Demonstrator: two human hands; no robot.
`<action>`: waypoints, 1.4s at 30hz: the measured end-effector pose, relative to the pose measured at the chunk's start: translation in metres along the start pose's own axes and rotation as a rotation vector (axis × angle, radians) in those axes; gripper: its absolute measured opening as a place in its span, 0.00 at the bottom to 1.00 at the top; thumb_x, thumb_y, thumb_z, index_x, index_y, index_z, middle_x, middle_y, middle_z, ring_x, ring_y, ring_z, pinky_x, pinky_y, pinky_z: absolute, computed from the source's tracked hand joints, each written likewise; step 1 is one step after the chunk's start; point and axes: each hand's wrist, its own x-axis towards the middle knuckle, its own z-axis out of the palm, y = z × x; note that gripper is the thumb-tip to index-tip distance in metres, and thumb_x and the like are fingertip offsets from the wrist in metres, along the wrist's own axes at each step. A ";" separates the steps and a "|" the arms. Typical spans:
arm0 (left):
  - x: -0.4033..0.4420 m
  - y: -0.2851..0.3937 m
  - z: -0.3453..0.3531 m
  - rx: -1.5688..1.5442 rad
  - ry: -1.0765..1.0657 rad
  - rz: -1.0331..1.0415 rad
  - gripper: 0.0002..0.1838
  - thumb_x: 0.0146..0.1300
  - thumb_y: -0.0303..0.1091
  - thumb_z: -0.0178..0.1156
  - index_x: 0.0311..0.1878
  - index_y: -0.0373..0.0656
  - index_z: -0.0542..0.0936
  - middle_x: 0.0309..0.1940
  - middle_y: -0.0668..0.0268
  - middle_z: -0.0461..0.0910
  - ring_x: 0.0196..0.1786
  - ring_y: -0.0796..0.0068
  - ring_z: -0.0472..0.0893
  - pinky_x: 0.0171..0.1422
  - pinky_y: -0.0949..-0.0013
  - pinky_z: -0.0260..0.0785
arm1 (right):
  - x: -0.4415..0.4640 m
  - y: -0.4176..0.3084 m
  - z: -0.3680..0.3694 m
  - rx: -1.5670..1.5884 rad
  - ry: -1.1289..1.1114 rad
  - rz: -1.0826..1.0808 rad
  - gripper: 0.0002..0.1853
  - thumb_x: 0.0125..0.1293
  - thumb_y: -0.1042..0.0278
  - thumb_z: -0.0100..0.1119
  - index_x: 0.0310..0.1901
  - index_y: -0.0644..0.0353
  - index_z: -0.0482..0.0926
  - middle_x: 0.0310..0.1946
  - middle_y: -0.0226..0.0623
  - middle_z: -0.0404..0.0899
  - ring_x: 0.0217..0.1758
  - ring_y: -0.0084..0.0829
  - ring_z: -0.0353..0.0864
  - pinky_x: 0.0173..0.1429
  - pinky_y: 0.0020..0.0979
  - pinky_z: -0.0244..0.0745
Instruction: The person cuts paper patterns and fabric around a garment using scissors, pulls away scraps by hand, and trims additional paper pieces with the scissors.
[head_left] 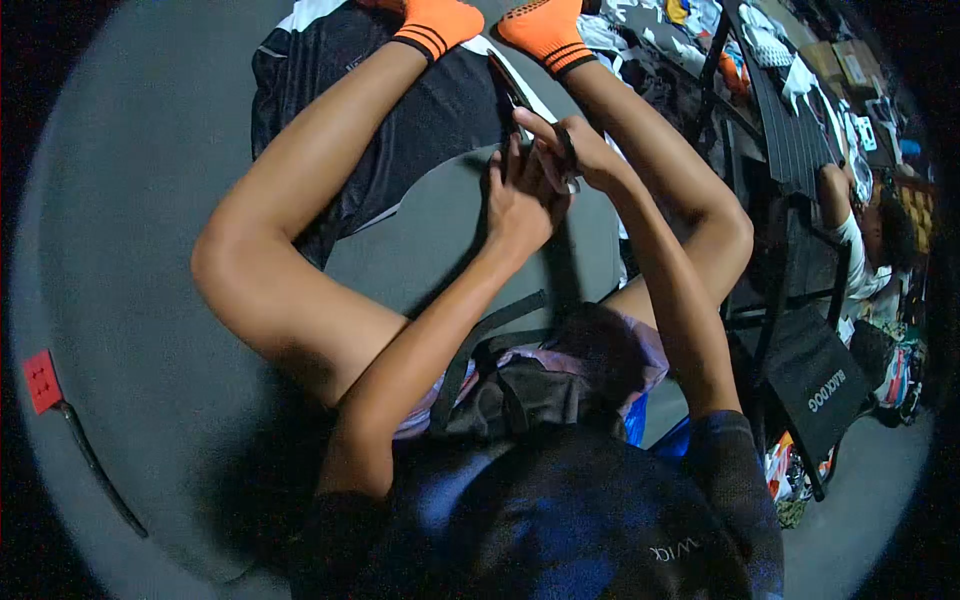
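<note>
Black scissors (513, 88) point away from me, with their handle in my right hand (588, 152) and its index finger stretched along them. Their blades lie over the edge of a black garment (440, 120) with white trim, spread on the grey floor between my legs. Just below the scissors, my left hand (522, 205) rests at the garment's lower edge, its fingers spread. Its thumb side is partly hidden by my right hand. Whether the blades are apart is hard to make out.
My legs, in orange socks (440, 25), frame the garment. To the right stand a black metal rack (790, 130) and a folding chair (815, 390). Another person (870, 240) is beyond. Mixed clothes (680, 45) lie at the back right; a red power strip (42, 380) is at left.
</note>
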 end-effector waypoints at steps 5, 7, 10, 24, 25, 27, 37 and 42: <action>0.000 0.000 -0.004 -0.128 0.028 -0.035 0.39 0.62 0.54 0.54 0.70 0.39 0.60 0.71 0.50 0.57 0.74 0.47 0.51 0.75 0.44 0.41 | 0.008 -0.006 0.010 -0.081 0.123 -0.052 0.39 0.60 0.26 0.50 0.10 0.58 0.70 0.08 0.31 0.68 0.12 0.24 0.68 0.20 0.26 0.59; -0.002 -0.001 0.002 -0.106 0.051 -0.041 0.38 0.64 0.56 0.50 0.72 0.42 0.60 0.72 0.53 0.56 0.75 0.48 0.50 0.76 0.44 0.39 | 0.012 -0.006 0.013 -0.073 0.133 -0.029 0.39 0.61 0.26 0.50 0.11 0.57 0.70 0.08 0.31 0.68 0.12 0.24 0.68 0.20 0.26 0.59; -0.001 -0.001 0.001 -0.078 -0.033 -0.043 0.39 0.64 0.55 0.51 0.72 0.41 0.60 0.72 0.52 0.56 0.75 0.47 0.50 0.76 0.43 0.39 | 0.011 0.003 0.012 -0.092 0.135 -0.055 0.39 0.61 0.26 0.50 0.11 0.58 0.70 0.09 0.30 0.68 0.12 0.24 0.67 0.20 0.26 0.59; -0.004 -0.002 -0.002 -0.020 0.044 0.000 0.39 0.60 0.54 0.58 0.68 0.38 0.64 0.70 0.49 0.58 0.73 0.49 0.55 0.73 0.45 0.45 | 0.008 -0.008 0.013 -0.115 0.128 -0.074 0.38 0.61 0.28 0.51 0.12 0.58 0.72 0.09 0.31 0.68 0.12 0.24 0.68 0.19 0.25 0.59; -0.006 -0.002 -0.001 -0.051 0.026 -0.017 0.39 0.61 0.55 0.56 0.69 0.38 0.63 0.71 0.49 0.57 0.73 0.48 0.54 0.73 0.44 0.44 | 0.008 -0.007 0.014 -0.103 0.118 -0.060 0.38 0.61 0.28 0.52 0.12 0.58 0.73 0.10 0.31 0.69 0.12 0.24 0.68 0.19 0.25 0.58; -0.002 -0.002 0.000 -0.096 0.008 -0.025 0.39 0.62 0.57 0.52 0.69 0.38 0.63 0.72 0.49 0.56 0.74 0.47 0.52 0.74 0.43 0.43 | 0.009 -0.006 0.010 -0.076 0.115 -0.043 0.38 0.61 0.28 0.52 0.12 0.59 0.73 0.10 0.31 0.70 0.12 0.24 0.68 0.19 0.25 0.58; -0.003 -0.001 -0.006 -0.079 0.010 0.002 0.34 0.60 0.53 0.57 0.64 0.40 0.70 0.67 0.50 0.63 0.70 0.49 0.58 0.72 0.45 0.47 | 0.029 -0.007 0.013 0.012 0.112 -0.046 0.37 0.60 0.28 0.54 0.13 0.59 0.73 0.11 0.32 0.70 0.13 0.25 0.69 0.18 0.27 0.60; -0.001 -0.001 -0.010 -0.073 -0.030 -0.015 0.32 0.60 0.54 0.57 0.61 0.41 0.72 0.66 0.51 0.65 0.69 0.48 0.59 0.71 0.46 0.49 | 0.031 -0.007 0.013 -0.012 0.120 -0.063 0.36 0.59 0.28 0.56 0.14 0.58 0.73 0.11 0.31 0.69 0.13 0.25 0.70 0.19 0.27 0.61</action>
